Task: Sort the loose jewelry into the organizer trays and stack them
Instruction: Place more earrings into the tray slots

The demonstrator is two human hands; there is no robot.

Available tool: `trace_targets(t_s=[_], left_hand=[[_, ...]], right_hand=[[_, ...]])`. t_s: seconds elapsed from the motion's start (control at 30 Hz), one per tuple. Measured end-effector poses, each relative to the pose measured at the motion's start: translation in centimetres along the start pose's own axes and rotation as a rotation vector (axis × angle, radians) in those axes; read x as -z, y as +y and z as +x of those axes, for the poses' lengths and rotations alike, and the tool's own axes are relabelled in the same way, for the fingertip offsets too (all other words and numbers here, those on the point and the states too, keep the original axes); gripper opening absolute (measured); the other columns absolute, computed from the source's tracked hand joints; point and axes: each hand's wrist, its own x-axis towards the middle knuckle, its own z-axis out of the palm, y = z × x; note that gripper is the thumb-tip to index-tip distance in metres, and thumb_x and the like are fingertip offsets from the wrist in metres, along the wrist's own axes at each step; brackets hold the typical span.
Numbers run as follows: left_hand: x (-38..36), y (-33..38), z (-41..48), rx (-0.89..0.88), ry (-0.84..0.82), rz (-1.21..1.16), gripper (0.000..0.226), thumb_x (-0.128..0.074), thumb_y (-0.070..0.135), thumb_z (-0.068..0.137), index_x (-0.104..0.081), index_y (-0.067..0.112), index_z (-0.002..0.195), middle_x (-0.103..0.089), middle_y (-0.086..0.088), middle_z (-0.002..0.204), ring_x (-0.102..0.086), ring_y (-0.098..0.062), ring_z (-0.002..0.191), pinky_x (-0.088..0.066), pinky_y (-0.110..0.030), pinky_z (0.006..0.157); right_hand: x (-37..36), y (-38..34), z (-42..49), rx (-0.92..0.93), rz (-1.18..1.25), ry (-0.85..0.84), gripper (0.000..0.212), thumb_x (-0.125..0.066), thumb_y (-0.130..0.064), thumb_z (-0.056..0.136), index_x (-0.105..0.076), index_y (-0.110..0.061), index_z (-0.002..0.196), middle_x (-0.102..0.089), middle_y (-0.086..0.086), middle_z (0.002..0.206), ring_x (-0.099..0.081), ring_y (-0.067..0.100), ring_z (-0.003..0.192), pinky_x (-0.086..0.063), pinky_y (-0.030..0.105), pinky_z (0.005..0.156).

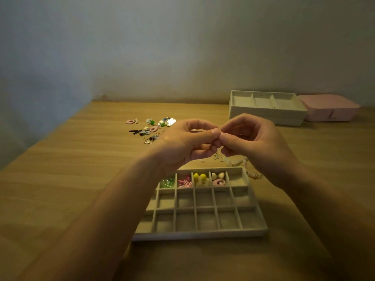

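Observation:
My left hand and my right hand meet fingertip to fingertip above the table, pinching a tiny piece of jewelry that is mostly hidden between them. Below them lies a beige grid tray; its far row holds green, pink, yellow and cream-pink earrings. A pile of loose jewelry sits at the far left. Small rings and a beaded bracelet lie just beyond the tray.
Stacked beige trays with long compartments stand at the back right, beside a pink box. The wooden table runs to a wall behind and has an edge on the left.

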Motion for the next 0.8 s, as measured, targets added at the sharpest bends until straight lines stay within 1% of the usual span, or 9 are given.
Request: trace_targets(t_s=[0.07,0.13,0.2,0.27,0.4,0.53,0.6,0.73,0.8], left_hand=[[-0.9,-0.3,0.5,-0.016,0.013,-0.015,0.018,-0.068,0.010,0.086,-0.065,0.003,0.102,-0.070,-0.012,0.077,-0.067,-0.015,0.063,-0.059,-0.019,0.058],[-1.7,-0.7,0.8,-0.056,0.049,-0.019,0.008,-0.063,0.009,0.093,-0.065,0.004,0.099,-0.069,-0.010,0.075,-0.065,-0.013,0.061,-0.058,-0.019,0.057],[-2.2,-1.3,0.9,-0.112,0.096,0.024,0.008,-0.061,0.010,0.095,-0.066,0.005,0.099,-0.070,-0.008,0.077,-0.066,-0.015,0.065,-0.057,-0.021,0.057],[-2.3,-1.7,0.7,-0.149,0.127,0.130,0.011,-0.060,0.013,0.097,-0.069,0.009,0.101,-0.071,-0.006,0.082,-0.067,-0.017,0.071,-0.056,-0.024,0.059],[-2.4,-2.0,-0.2,-0.180,0.134,0.352,0.014,-0.061,0.016,0.097,-0.075,0.018,0.098,-0.074,0.001,0.084,-0.067,-0.014,0.073,-0.055,-0.025,0.061],[-2.9,-2.3,-0.5,-0.254,0.153,0.422,0.012,-0.068,0.016,0.092,-0.075,0.013,0.102,-0.073,0.001,0.080,-0.064,-0.010,0.067,-0.054,-0.024,0.057],[-2.9,-2.5,-0.6,-0.276,0.171,0.438,0.011,-0.071,0.018,0.090,-0.075,0.014,0.099,-0.073,0.002,0.078,-0.064,-0.010,0.065,-0.054,-0.025,0.055],[-2.7,-2.8,-0.4,-0.288,0.179,0.470,0.012,-0.067,0.023,0.093,-0.074,0.014,0.096,-0.072,-0.002,0.080,-0.063,-0.012,0.065,-0.052,-0.026,0.055],[-2.7,-3.0,-0.2,-0.307,0.194,0.565,0.011,-0.066,0.025,0.094,-0.073,0.017,0.095,-0.070,-0.001,0.080,-0.062,-0.009,0.064,-0.050,-0.023,0.054]], right_hand=[[0.8,0.1,-0.3,-0.025,0.066,-0.006,0.012,-0.069,-0.010,0.092,-0.068,-0.006,0.103,-0.076,0.008,0.086,-0.074,0.021,0.077,-0.060,0.028,0.068],[1.4,0.3,-0.4,-0.080,0.201,0.004,0.013,-0.067,-0.008,0.092,-0.068,-0.002,0.103,-0.076,0.012,0.087,-0.074,0.025,0.078,-0.060,0.030,0.069],[1.8,0.6,-0.5,-0.159,0.374,0.024,0.015,-0.066,-0.007,0.089,-0.067,-0.001,0.103,-0.076,0.016,0.087,-0.075,0.026,0.078,-0.061,0.031,0.068],[1.9,0.9,-0.7,-0.218,0.505,0.042,0.018,-0.068,-0.010,0.083,-0.067,-0.002,0.100,-0.075,0.016,0.084,-0.075,0.024,0.075,-0.061,0.030,0.064],[2.0,1.4,-1.0,-0.256,0.633,0.050,0.021,-0.068,-0.012,0.079,-0.067,-0.004,0.098,-0.076,0.014,0.082,-0.075,0.021,0.072,-0.061,0.026,0.060],[1.7,1.9,-1.2,-0.278,0.651,0.019,0.019,-0.070,-0.011,0.078,-0.068,-0.004,0.096,-0.075,0.014,0.081,-0.075,0.020,0.070,-0.060,0.026,0.058],[1.6,2.0,-1.3,-0.276,0.628,0.001,0.016,-0.070,-0.011,0.078,-0.068,-0.006,0.093,-0.074,0.014,0.081,-0.074,0.021,0.069,-0.060,0.027,0.058],[1.6,2.4,-1.4,-0.243,0.502,-0.029,0.018,-0.071,-0.014,0.078,-0.068,-0.006,0.093,-0.074,0.014,0.082,-0.073,0.023,0.070,-0.058,0.028,0.059],[1.9,2.3,-1.5,-0.217,0.448,-0.038,0.020,-0.072,-0.018,0.078,-0.069,-0.006,0.094,-0.074,0.013,0.084,-0.073,0.024,0.073,-0.059,0.029,0.061]])
